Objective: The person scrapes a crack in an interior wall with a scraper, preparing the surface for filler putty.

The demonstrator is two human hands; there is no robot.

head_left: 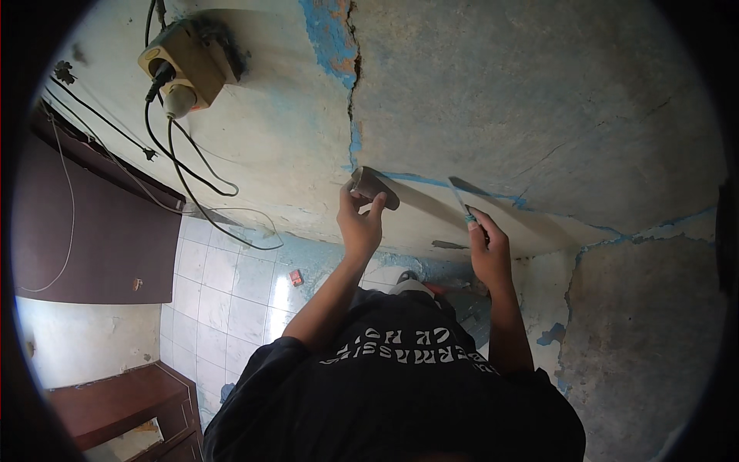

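While the wall (pixel 539 108) fills most of the view, its grey plaster bounded by a ragged crack (pixel 352 100) on the left and a blue line (pixel 419 179) below, it runs on broadly above and right of both hands, leaving them room that way. Lower left, pale tiled floor (pixel 219 269) beside a dark brown panel (pixel 100 223); socket box (pixel 204 73) upper left, well apart from the hands. Left hand (pixel 360 227) grasps a dark curved piece (pixel 376 187) near the crack's foot, right hand (pixel 493 250) clenched round a thin-bladed tool (pixel 460 199) near the blue line; wall contact unclear for both.
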